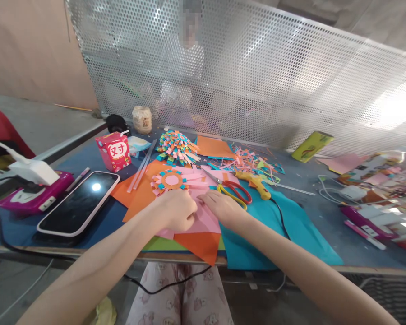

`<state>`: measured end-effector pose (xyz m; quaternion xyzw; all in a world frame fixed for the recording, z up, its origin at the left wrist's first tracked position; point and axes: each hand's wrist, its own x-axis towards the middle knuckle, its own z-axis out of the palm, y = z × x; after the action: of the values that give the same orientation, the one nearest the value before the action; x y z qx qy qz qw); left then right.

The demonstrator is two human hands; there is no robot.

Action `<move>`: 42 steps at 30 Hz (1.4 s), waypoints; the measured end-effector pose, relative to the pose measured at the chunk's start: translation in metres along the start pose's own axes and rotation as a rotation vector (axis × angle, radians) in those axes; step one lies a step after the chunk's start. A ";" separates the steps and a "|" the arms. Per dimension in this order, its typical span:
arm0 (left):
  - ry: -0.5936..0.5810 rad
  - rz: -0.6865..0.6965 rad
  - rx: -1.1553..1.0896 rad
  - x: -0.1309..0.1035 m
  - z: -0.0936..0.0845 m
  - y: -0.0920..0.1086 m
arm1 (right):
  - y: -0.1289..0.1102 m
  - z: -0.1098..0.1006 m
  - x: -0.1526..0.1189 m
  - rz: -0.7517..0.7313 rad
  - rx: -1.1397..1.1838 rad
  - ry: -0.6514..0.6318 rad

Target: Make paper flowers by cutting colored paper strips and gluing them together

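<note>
My left hand (178,210) is curled into a fist over pink paper (206,220); whatever its fingers hold is hidden beneath it. Close beside it, my right hand (221,206) has its fingers stretched out on the same paper. Just beyond the left hand lies a round paper flower (171,180) with a pink centre and orange and blue fringe. Scissors (232,188) with red and yellow handles lie partly open past my right hand, near a yellow glue gun (255,183). Orange sheets (142,198) and a blue sheet (277,221) spread around the hands.
A fringed paper pompom (177,146), an orange stack (214,147) and paper shreds (253,160) lie farther back. Leftward are glue sticks (142,167), a red drink carton (113,151), a phone (79,203) and a purple power strip (37,194). A perforated metal screen (240,67) stands behind.
</note>
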<state>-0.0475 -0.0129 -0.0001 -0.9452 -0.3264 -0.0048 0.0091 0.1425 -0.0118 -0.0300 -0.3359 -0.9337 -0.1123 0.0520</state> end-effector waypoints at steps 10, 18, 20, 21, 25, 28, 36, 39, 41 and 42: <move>0.013 0.003 -0.043 -0.001 0.000 0.000 | 0.011 0.007 -0.012 0.185 0.225 0.174; -0.013 0.001 -0.060 0.000 -0.002 0.001 | 0.013 -0.010 -0.021 0.207 0.450 0.127; 0.001 -0.006 -0.069 0.000 -0.002 0.000 | 0.013 -0.011 -0.029 0.122 0.572 0.078; -0.001 -0.011 -0.075 -0.001 -0.002 0.000 | 0.014 -0.012 -0.033 0.118 0.687 0.066; -0.009 -0.012 -0.086 -0.001 0.000 -0.001 | 0.019 -0.015 -0.045 0.394 1.131 0.424; 0.024 -0.014 -0.109 -0.002 0.002 -0.001 | 0.013 -0.018 -0.042 0.361 0.961 0.382; 0.116 0.000 -0.160 -0.003 0.009 -0.007 | 0.006 -0.022 -0.066 0.147 1.343 0.110; 0.105 0.022 -0.145 -0.003 0.009 -0.007 | 0.020 -0.024 -0.079 0.296 1.479 0.317; 0.087 0.023 -0.123 -0.002 0.006 -0.005 | 0.024 -0.031 -0.083 0.409 1.301 0.336; 0.090 0.024 -0.111 -0.002 0.005 -0.002 | 0.023 -0.036 -0.085 0.439 1.154 0.323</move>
<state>-0.0503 -0.0121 -0.0053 -0.9469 -0.3134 -0.0654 -0.0284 0.2237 -0.0555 -0.0059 -0.4163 -0.7337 0.3729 0.3864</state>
